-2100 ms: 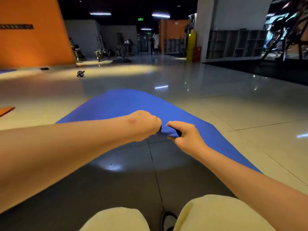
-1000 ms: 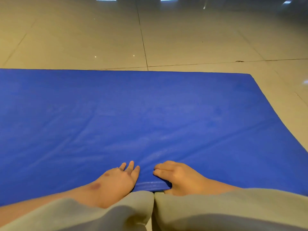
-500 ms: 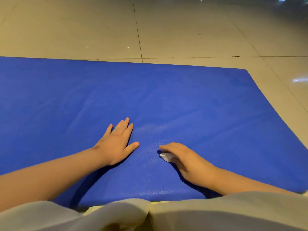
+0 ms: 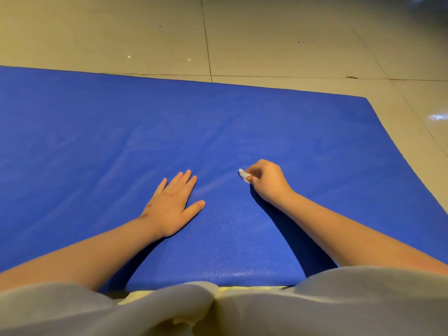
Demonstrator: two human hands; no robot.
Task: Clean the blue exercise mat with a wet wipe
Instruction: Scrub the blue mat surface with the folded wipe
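On floor, mat (image 4: 266, 122) lies flat, near edge at person's knees. Left hand (image 4: 173, 204) flat, fingers straight, pressing mat steady. Right hand (image 4: 268, 181) pinches small bunched wipe (image 4: 243, 175) against mat centre. Judgement: wiping barely begun. Best to unfold wipe for wider contact, use overlapping strokes outward toward far edge, keep left palm anchoring.

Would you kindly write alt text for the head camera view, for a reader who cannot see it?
A person's right hand pinches a small white wet wipe against a blue exercise mat, while the left hand rests flat on the mat beside it. The mat lies on a pale tiled floor, and light clothing fills the bottom edge.
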